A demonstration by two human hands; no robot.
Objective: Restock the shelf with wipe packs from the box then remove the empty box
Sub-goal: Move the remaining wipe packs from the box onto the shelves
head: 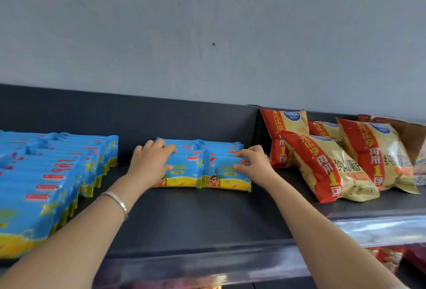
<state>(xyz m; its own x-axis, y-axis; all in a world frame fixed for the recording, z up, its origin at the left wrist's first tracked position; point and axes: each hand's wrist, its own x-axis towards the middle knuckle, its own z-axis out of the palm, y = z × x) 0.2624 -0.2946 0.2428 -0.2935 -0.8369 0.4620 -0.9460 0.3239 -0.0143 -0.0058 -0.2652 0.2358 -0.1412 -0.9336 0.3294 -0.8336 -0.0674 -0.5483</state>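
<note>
Two short rows of blue and yellow wipe packs stand side by side at the back middle of the dark shelf. My left hand rests on the front pack of the left row, fingers over its top edge. My right hand touches the front pack of the right row, with fingertips on its top and right side. Whether either hand grips its pack or only presses on it is unclear. A large block of the same wipe packs fills the shelf's left part. No box is in view.
Red and yellow snack bags lean at the right of the shelf, close to my right hand. A clear price rail runs along the shelf's front edge. A grey wall rises behind. Red packets show on the shelf below.
</note>
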